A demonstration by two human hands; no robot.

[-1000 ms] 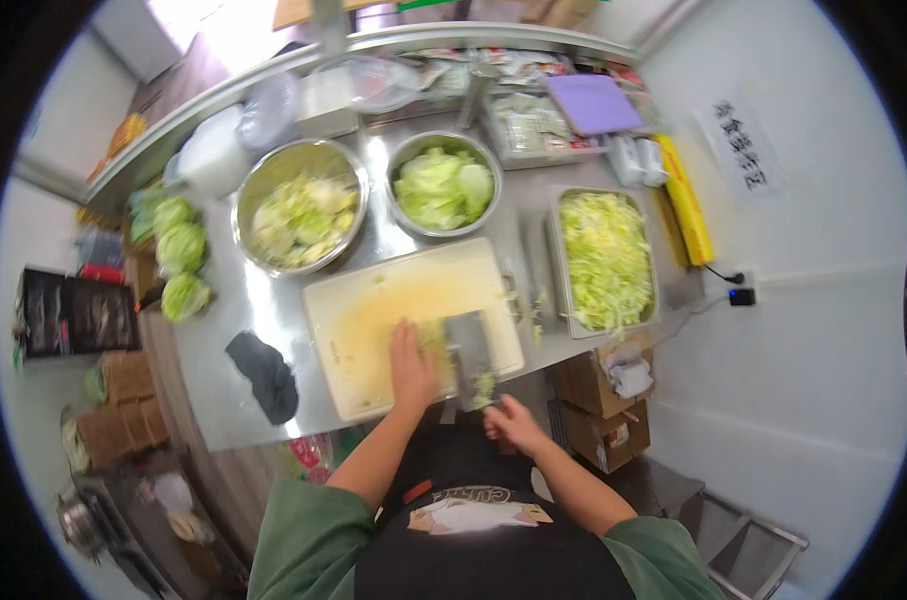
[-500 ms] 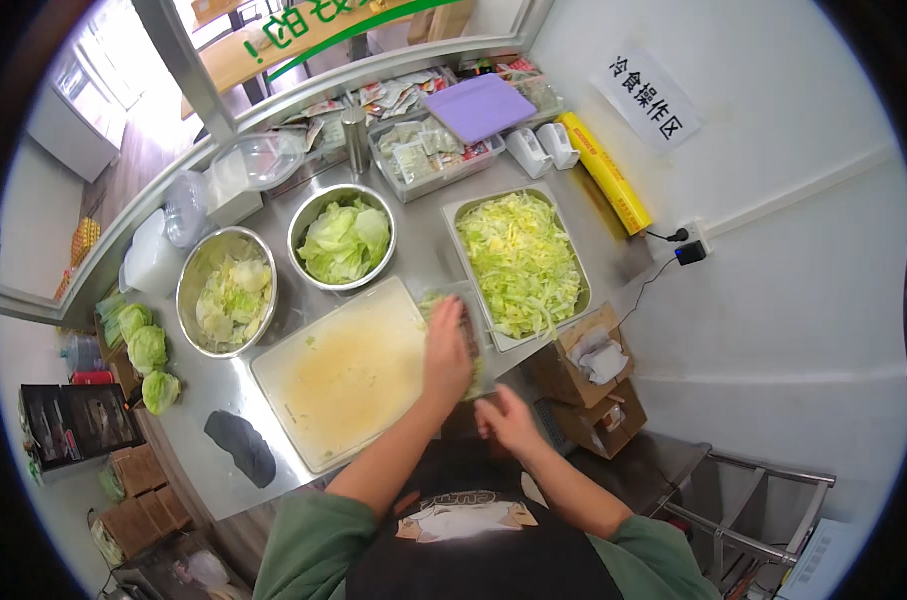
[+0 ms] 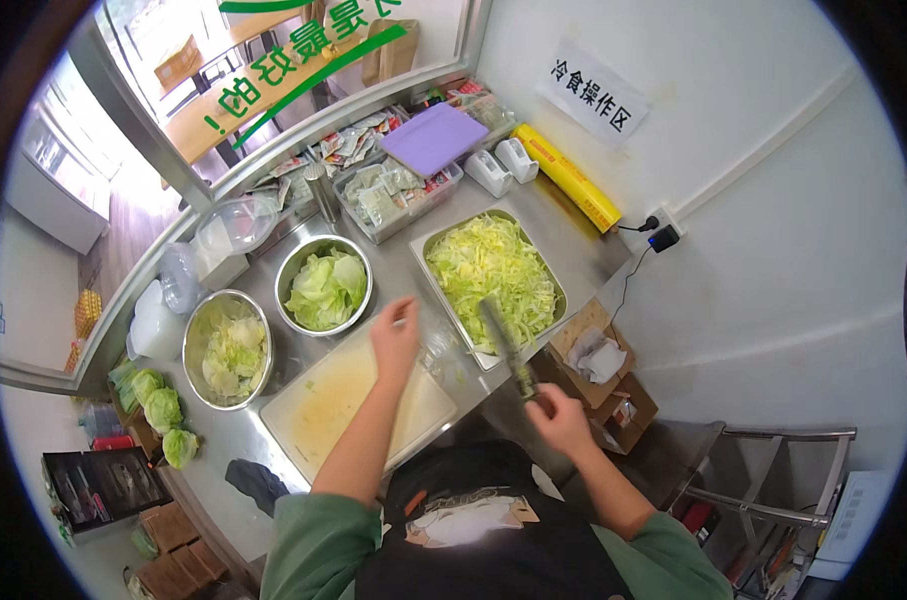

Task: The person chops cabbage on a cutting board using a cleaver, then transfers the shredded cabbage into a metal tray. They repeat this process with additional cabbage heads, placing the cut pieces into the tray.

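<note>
Two hands appear in my view: the right hand [image 3: 560,418] grips a cleaver [image 3: 505,340] by its handle, blade near the metal tray [image 3: 423,254] of shredded lettuce [image 3: 482,262]; the left hand [image 3: 395,338], fingers bent, contents I cannot tell, hovers by the cutting board [image 3: 309,408].

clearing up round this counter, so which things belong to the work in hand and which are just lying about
Seem part of the work:
knife in the right hand
cutting board
steel tray of shredded lettuce
left bowl and right bowl, both holding lettuce leaves
lettuce heads

Probably just lying about:
dark crumpled cloth
purple sheet
long yellow box
</note>
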